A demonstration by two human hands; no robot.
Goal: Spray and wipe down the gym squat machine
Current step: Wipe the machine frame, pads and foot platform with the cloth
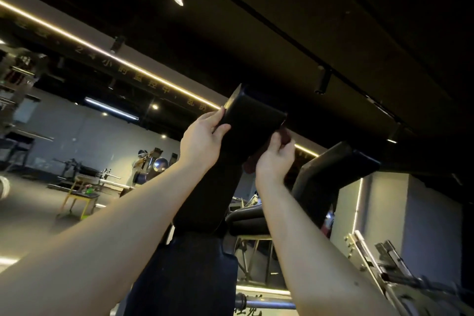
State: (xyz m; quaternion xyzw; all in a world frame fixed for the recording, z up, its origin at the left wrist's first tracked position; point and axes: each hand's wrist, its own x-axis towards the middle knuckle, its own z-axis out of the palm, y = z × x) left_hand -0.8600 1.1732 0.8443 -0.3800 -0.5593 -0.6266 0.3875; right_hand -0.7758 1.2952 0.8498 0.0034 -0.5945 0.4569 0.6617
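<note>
Looking up at the squat machine [195, 264], dead centre, rising dark and padded from the bottom edge. Angled up off it, the near shoulder pad [246, 120], top end high against the black ceiling. Off to the right and well apart, a second shoulder pad [333, 161], untouched by either hand.

Trouble spots, by judgement only: working overhead at full stretch, so easy to skim just the side within reach and miss the top face and far edge. Easy too to drop the cloth with a slackened pinch at that height. Maybe a slick surface under the bracing hand after spraying; impossible to tell wet from dry in this dim light.

Now the grips. Left hand [202, 141] clamped on the pad's upper left edge, thumb on the near face, fingers hooked over the edge, apparently bracing. Right hand [275, 159] curled round a dark reddish cloth [284, 134], pressing it to the pad's right side just under the top corner. No spray bottle in either hand.
</note>
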